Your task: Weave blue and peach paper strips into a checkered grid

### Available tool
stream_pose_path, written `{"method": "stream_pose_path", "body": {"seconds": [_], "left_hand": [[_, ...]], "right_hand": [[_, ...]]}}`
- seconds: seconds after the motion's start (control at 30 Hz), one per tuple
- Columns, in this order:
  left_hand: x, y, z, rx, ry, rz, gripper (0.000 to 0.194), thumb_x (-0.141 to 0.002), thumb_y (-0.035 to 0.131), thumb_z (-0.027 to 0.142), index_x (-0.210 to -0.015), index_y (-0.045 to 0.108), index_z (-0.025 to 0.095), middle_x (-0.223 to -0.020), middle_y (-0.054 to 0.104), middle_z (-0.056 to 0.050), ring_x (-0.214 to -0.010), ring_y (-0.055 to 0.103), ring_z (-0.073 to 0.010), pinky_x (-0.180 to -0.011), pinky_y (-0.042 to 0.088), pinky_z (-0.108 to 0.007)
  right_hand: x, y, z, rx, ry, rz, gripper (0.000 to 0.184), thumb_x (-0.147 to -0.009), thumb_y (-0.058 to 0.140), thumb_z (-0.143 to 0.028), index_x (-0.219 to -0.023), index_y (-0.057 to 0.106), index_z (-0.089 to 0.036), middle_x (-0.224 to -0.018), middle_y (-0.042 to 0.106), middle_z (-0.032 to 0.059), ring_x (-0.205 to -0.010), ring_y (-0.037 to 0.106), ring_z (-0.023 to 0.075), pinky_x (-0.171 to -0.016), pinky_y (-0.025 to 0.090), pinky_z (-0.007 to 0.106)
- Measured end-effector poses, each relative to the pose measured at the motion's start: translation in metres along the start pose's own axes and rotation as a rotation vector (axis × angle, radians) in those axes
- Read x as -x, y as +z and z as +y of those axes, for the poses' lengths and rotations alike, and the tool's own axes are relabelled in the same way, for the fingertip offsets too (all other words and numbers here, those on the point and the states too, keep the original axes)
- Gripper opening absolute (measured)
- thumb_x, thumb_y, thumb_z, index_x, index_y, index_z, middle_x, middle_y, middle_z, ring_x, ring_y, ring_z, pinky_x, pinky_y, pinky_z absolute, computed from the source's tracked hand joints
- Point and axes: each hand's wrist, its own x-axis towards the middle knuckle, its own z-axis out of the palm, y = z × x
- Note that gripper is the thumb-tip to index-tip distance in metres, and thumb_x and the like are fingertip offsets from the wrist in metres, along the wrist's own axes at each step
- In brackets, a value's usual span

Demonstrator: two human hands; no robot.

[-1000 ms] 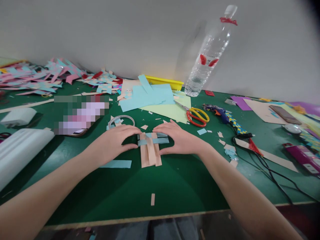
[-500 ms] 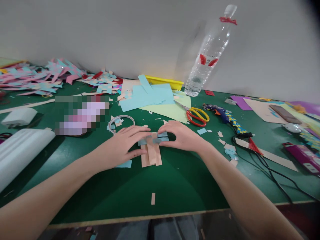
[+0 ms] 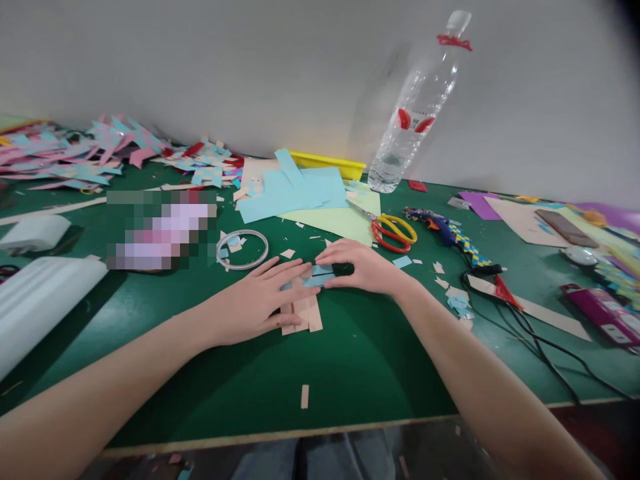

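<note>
A small woven piece of paper strips [image 3: 315, 315], peach ones running toward me and blue ones across, lies flat on the green table. My left hand [image 3: 250, 307] is spread over its left part, fingers stretched out and thumb on the peach strips, hiding much of the weave. At the right end, my right hand [image 3: 367, 268] curves its thumb and forefinger around the far and near edges of the blue paper strips [image 3: 320, 275]. A dark gap separates the two blue strips there. Just beyond my left hand is a grey-white ring [image 3: 243, 268] with paper bits inside.
Red-and-yellow-handled scissors [image 3: 395, 233] lie beyond my right hand, near blue sheets [image 3: 300, 193] and a leaning plastic bottle [image 3: 413, 113]. Black cables [image 3: 540, 347] run at right. Woven strips [image 3: 75, 153] pile up at back left. A blurred-out phone-like object [image 3: 160, 237] lies left.
My left hand has moved right, from the weave's left edge to lying across it, covering the loose blue strip. My right hand's thumb and forefinger have drawn in around the blue ends.
</note>
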Motion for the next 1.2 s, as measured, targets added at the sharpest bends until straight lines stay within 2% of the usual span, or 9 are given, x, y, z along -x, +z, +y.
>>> {"method": "stream_pose_path", "body": {"seconds": [0.2, 0.47, 0.63, 0.83, 1.0, 1.2], "left_hand": [[0.002, 0.000, -0.001, 0.011, -0.022, -0.029, 0.053, -0.100, 0.035, 0.058, -0.150, 0.037, 0.039, -0.162, 0.025, -0.004, -0.150, 0.021, -0.0280, -0.120, 0.017, -0.055], [0.005, 0.001, -0.004, 0.019, -0.002, -0.003, 0.050, -0.101, 0.034, 0.057, -0.149, 0.038, 0.041, -0.162, 0.028, -0.002, -0.149, 0.023, -0.0265, -0.121, 0.013, -0.055], [0.007, 0.000, -0.003, 0.016, -0.002, -0.006, 0.052, -0.101, 0.036, 0.056, -0.150, 0.034, 0.041, -0.163, 0.025, -0.002, -0.150, 0.022, -0.0274, -0.121, 0.015, -0.055], [0.007, -0.001, -0.003, -0.002, 0.001, 0.005, 0.056, -0.100, 0.034, 0.058, -0.153, 0.028, 0.040, -0.163, 0.022, -0.002, -0.150, 0.020, -0.0265, -0.122, 0.010, -0.053], [0.008, -0.004, -0.002, 0.020, 0.012, -0.047, 0.056, -0.101, 0.032, 0.058, -0.154, 0.024, 0.041, -0.163, 0.019, 0.001, -0.151, 0.018, -0.0237, -0.122, 0.004, -0.049], [0.009, -0.008, -0.001, 0.032, 0.017, -0.079, 0.058, -0.102, 0.035, 0.056, -0.155, 0.018, 0.041, -0.163, 0.018, 0.001, -0.151, 0.019, -0.0234, -0.122, 0.003, -0.046]], "right_hand": [[0.002, -0.001, 0.003, 0.022, 0.016, -0.029, 0.032, -0.088, 0.067, -0.043, -0.115, 0.072, -0.028, -0.136, 0.060, 0.0050, -0.128, 0.050, 0.0249, -0.109, 0.039, 0.048], [0.004, -0.005, 0.010, 0.026, 0.047, -0.039, 0.031, -0.087, 0.068, -0.044, -0.114, 0.073, -0.029, -0.130, 0.064, 0.0036, -0.124, 0.052, 0.0249, -0.108, 0.039, 0.048], [0.004, -0.009, 0.004, 0.024, 0.070, -0.026, 0.031, -0.084, 0.072, -0.044, -0.111, 0.074, -0.028, -0.128, 0.065, 0.0050, -0.122, 0.054, 0.0258, -0.107, 0.039, 0.048], [0.000, 0.001, -0.008, 0.037, 0.062, 0.083, 0.031, -0.091, 0.064, -0.042, -0.116, 0.072, -0.024, -0.110, 0.069, 0.0063, -0.107, 0.059, 0.0216, -0.102, 0.040, 0.043], [-0.003, 0.007, -0.009, 0.114, 0.046, 0.026, 0.032, -0.091, 0.064, -0.044, -0.114, 0.073, -0.024, -0.099, 0.068, 0.0060, -0.099, 0.058, 0.0218, -0.098, 0.038, 0.043], [-0.001, 0.001, -0.009, 0.092, 0.104, -0.026, 0.031, -0.090, 0.064, -0.047, -0.106, 0.073, -0.023, -0.095, 0.068, 0.0050, -0.097, 0.058, 0.0219, -0.098, 0.035, 0.043]]}}
